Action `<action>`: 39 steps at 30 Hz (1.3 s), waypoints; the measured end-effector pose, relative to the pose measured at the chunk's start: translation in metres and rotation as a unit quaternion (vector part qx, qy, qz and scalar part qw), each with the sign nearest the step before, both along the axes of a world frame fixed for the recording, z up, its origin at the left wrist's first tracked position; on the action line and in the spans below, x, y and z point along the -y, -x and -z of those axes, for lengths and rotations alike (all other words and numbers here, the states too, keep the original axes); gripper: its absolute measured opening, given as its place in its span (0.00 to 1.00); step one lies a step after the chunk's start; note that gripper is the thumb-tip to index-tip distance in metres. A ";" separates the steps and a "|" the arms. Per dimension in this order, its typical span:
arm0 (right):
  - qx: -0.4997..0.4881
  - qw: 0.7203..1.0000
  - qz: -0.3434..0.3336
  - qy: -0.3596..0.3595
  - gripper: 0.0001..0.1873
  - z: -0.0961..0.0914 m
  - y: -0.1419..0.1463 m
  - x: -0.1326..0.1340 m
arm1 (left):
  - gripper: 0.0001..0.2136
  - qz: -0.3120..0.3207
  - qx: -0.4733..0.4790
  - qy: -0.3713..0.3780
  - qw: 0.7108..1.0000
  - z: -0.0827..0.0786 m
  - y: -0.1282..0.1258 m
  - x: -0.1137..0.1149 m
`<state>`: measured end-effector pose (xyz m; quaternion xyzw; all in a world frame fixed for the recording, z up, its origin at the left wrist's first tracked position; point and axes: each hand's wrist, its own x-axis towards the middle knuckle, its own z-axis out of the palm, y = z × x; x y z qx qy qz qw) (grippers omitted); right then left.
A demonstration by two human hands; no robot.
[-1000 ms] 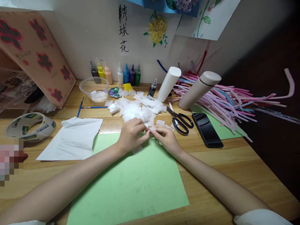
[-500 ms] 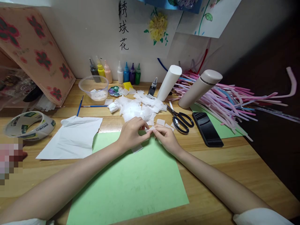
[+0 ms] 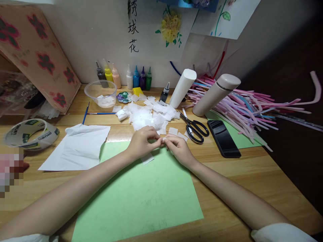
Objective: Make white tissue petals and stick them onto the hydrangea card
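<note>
My left hand [image 3: 143, 142] and my right hand [image 3: 179, 148] meet over the far edge of a green sheet of paper [image 3: 141, 198]. Between their fingertips they pinch one small piece of white tissue paper [image 3: 163, 139], mostly covered by the fingers. Both hands are closed on it. A white square [image 3: 147, 158] lies on the green sheet below my left hand. Just beyond the fingers spreads a heap of white tissue pieces [image 3: 143, 116], with a few single squares [image 3: 173, 131] near my right hand.
Black scissors [image 3: 195, 129] and a phone [image 3: 223, 138] lie at the right, before two upright bottles [image 3: 183, 88] [image 3: 215, 95] and pink pipe cleaners [image 3: 252, 107]. A tissue sheet [image 3: 80, 148], tape roll [image 3: 32, 134], clear bowl [image 3: 101, 92] and paint bottles [image 3: 136, 79] are left and behind.
The tissue piece between my fingertips has become smaller and more bunched, with less of it showing. My hands stay in nearly the same place.
</note>
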<state>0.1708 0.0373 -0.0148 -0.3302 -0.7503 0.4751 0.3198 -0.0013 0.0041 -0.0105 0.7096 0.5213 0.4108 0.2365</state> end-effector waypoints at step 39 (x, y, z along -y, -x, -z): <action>0.048 0.993 -0.039 -0.102 0.08 -0.003 0.000 0.008 | 0.10 -0.176 0.098 0.018 0.979 0.000 0.006 -0.006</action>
